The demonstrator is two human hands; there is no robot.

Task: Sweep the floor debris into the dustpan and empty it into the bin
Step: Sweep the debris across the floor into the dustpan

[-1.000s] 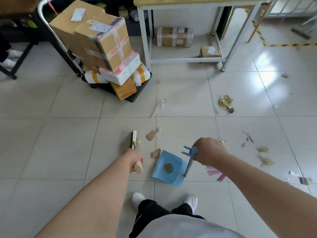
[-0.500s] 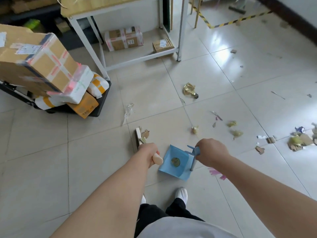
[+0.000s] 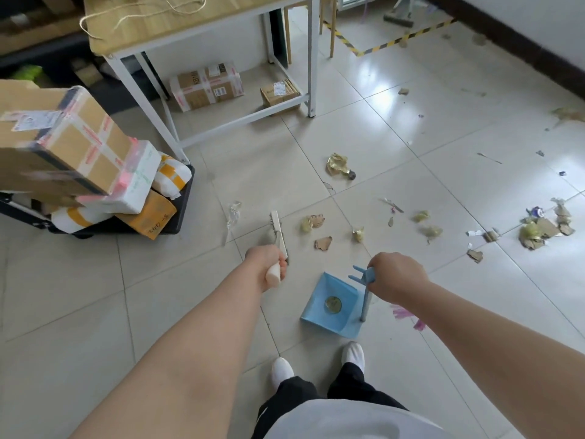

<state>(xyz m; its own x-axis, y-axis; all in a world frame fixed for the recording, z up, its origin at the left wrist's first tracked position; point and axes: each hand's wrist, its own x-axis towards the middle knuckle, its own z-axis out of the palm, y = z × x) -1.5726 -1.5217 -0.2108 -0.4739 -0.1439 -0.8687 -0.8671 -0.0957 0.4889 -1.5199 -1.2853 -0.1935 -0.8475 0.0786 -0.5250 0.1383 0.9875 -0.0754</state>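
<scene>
My left hand (image 3: 267, 264) grips the pale wooden handle of a small brush (image 3: 278, 231), whose bristle head points away over the floor tiles. My right hand (image 3: 395, 275) holds the upright handle of a blue dustpan (image 3: 329, 307), which rests on the floor in front of my feet with one round yellowish scrap inside. Just beyond the brush lie a cardboard scrap (image 3: 323, 243), a crumpled yellow wrapper (image 3: 311, 222) and a small gold piece (image 3: 358, 234). More debris (image 3: 538, 231) is scattered to the right. No bin is in sight.
A black cart (image 3: 182, 213) stacked with taped cardboard boxes (image 3: 72, 147) stands at the left. A white-framed wooden table (image 3: 196, 26) with boxes under it is behind. A gold foil wad (image 3: 338, 164) and clear plastic wrapper (image 3: 233, 212) lie on the tiles. Yellow-black tape marks the far floor.
The view has swung to the right, bringing more debris into sight. The brush has lifted away from the dustpan's mouth and now points farther out. The dustpan has stayed put.
</scene>
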